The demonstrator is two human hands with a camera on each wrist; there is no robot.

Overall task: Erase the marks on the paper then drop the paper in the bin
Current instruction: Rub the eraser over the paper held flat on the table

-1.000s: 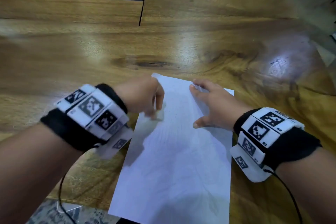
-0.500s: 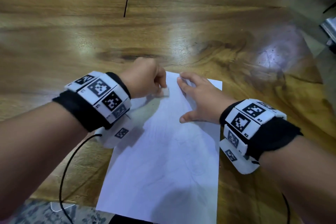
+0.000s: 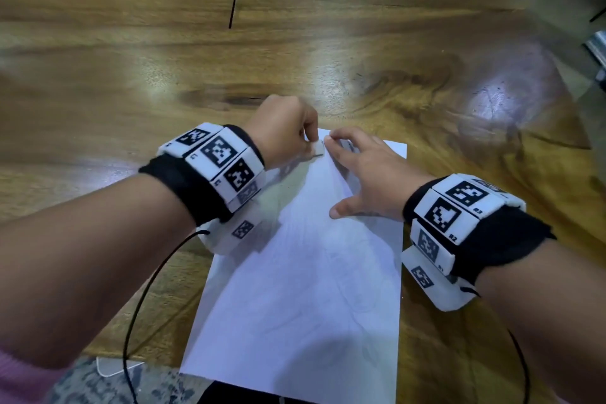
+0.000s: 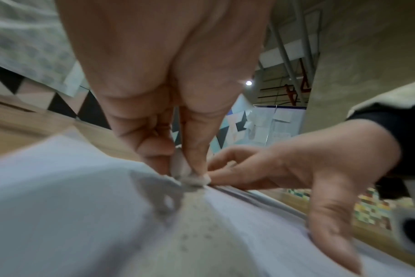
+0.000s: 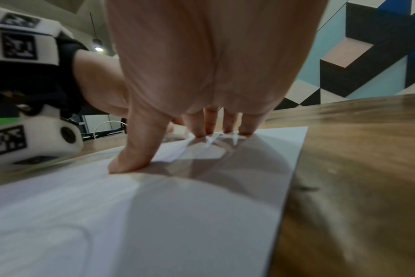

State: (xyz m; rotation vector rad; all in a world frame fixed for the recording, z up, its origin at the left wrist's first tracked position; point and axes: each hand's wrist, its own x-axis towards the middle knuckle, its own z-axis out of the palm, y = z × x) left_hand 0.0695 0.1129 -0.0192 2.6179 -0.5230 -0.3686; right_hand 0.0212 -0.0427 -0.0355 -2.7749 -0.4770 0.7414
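A white sheet of paper (image 3: 305, 298) with faint pencil lines lies on the wooden table (image 3: 295, 52), its near edge over the table's front. My left hand (image 3: 288, 133) pinches a small white eraser (image 3: 317, 148) and presses it onto the paper's far left corner; the eraser (image 4: 190, 175) shows between thumb and fingers in the left wrist view. My right hand (image 3: 364, 174) lies spread flat on the paper's far end, fingers straight, thumb pressing down (image 5: 128, 161). Eraser crumbs dot the paper (image 4: 197, 236). No bin is in view.
The table has a dark slot line (image 3: 234, 0) at the far left and its right edge runs off toward the floor (image 3: 583, 52). A black cable (image 3: 141, 302) hangs from my left wrist over the front edge.
My left hand has slid the eraser away from me, from lower on the paper's left side up to its far corner. The right hand has stayed pressed on the sheet.
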